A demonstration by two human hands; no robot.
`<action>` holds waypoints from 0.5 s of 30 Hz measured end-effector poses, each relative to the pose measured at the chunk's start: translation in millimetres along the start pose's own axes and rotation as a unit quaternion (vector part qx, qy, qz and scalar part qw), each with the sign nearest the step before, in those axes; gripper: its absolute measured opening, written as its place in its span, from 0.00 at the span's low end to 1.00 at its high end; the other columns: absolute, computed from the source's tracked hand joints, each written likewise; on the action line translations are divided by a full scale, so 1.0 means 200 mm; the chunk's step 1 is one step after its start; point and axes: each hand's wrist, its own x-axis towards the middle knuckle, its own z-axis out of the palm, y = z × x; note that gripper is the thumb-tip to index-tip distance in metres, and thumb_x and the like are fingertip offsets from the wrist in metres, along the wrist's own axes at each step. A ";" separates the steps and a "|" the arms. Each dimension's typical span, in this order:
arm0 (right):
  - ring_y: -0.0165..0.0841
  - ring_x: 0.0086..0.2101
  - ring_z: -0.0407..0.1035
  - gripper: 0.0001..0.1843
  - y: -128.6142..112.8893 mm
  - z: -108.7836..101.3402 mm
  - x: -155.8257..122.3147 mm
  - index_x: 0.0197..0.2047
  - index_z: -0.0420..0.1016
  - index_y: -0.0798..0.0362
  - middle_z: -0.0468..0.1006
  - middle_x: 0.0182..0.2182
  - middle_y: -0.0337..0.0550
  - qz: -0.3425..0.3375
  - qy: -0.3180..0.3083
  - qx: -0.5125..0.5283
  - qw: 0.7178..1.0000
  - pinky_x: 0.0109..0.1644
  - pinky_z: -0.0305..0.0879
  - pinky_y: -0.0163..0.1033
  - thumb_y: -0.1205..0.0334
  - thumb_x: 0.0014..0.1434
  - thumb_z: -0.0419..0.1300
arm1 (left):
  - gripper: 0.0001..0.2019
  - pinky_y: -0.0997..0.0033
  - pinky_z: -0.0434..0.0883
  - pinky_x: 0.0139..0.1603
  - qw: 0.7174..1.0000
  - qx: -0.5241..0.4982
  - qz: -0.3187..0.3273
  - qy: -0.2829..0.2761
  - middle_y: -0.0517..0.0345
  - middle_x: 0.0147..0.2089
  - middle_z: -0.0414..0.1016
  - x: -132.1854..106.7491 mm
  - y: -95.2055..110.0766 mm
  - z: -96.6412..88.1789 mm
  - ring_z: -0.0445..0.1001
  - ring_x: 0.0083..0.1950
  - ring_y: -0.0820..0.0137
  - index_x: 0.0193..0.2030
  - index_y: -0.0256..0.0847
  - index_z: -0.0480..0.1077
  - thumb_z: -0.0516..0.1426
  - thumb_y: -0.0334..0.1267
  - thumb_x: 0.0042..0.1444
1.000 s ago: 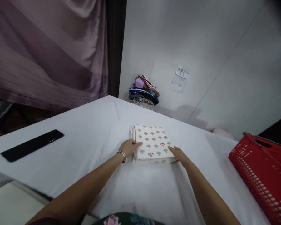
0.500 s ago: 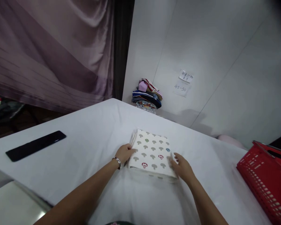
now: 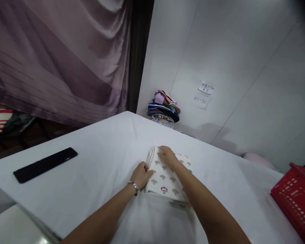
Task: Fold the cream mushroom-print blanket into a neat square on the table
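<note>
A folded white cloth [image 3: 165, 179] with grey and a few coloured mushroom prints lies flat in front of me. My left hand [image 3: 141, 174], with a bracelet at its wrist, pinches the cloth's left edge, thumb on top and fingers curled at the side. Across the cloth reaches my right hand [image 3: 167, 156], which grips its far left corner, the fingertips bent over the far edge. My right forearm covers the cloth's right part.
The cloth lies on a white-covered table [image 3: 104, 162]. At left is a long black flat object [image 3: 45, 165]. A stack of folded clothes [image 3: 164, 110] stands by the wall at the far corner. A red plastic basket [image 3: 295, 196] sits at right.
My right hand has gone from the cloth's right edge over to its far left corner. My left hand stays at the left edge. The whole view has shifted slightly.
</note>
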 end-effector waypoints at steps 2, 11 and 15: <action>0.38 0.57 0.56 0.24 0.00 0.01 0.08 0.58 0.63 0.53 0.65 0.57 0.44 0.014 -0.033 -0.007 0.999 0.62 0.49 0.43 0.61 0.58 0.54 | 0.10 0.74 0.60 0.31 1.000 -0.008 -0.009 -0.012 0.62 0.30 0.67 0.00 0.00 0.00 0.67 0.32 0.71 0.35 0.42 0.60 0.55 0.41 0.47; 0.35 0.46 0.69 0.22 0.08 0.09 0.24 0.52 0.69 0.49 0.74 0.47 0.40 0.021 -0.087 0.011 0.996 0.50 0.63 0.37 0.51 0.56 0.56 | 0.10 0.72 0.58 0.30 0.999 0.025 0.007 -0.045 0.61 0.27 0.69 0.00 0.01 -0.02 0.67 0.31 0.70 0.24 0.42 0.60 0.53 0.44 0.50; 0.36 0.50 0.65 0.24 0.09 0.13 0.23 0.54 0.68 0.50 0.70 0.52 0.43 0.004 -0.084 -0.008 0.996 0.54 0.59 0.39 0.48 0.58 0.53 | 0.11 0.71 0.57 0.29 0.995 0.063 0.003 -0.073 0.58 0.28 0.71 0.00 0.02 -0.04 0.69 0.32 0.67 0.24 0.42 0.62 0.50 0.44 0.53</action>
